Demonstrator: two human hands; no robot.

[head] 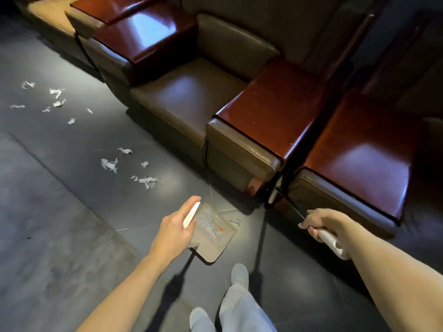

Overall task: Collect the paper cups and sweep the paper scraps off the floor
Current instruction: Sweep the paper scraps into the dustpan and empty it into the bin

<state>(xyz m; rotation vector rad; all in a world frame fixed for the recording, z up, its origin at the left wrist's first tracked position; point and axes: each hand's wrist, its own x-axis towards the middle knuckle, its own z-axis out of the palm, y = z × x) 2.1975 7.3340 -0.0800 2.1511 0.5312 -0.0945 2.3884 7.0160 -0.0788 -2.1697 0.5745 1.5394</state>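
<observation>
White paper scraps [146, 180] lie scattered on the dark floor [60, 212], ahead-left of the dustpan [213, 238]. The left hand [172, 228] curls round the pan's white handle [191, 214]. The right hand [321, 221] grips the broom handle [333, 244]. The pan's orange marking is too blurred to read.

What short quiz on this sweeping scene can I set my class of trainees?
1. True or false: scraps lie on the floor left of the seats.
2. The left hand holds: A a cup; B the dustpan; C nothing.
3. Fill in: the right hand grips a white ____.
Key: 1 true; 2 B; 3 handle.
</observation>
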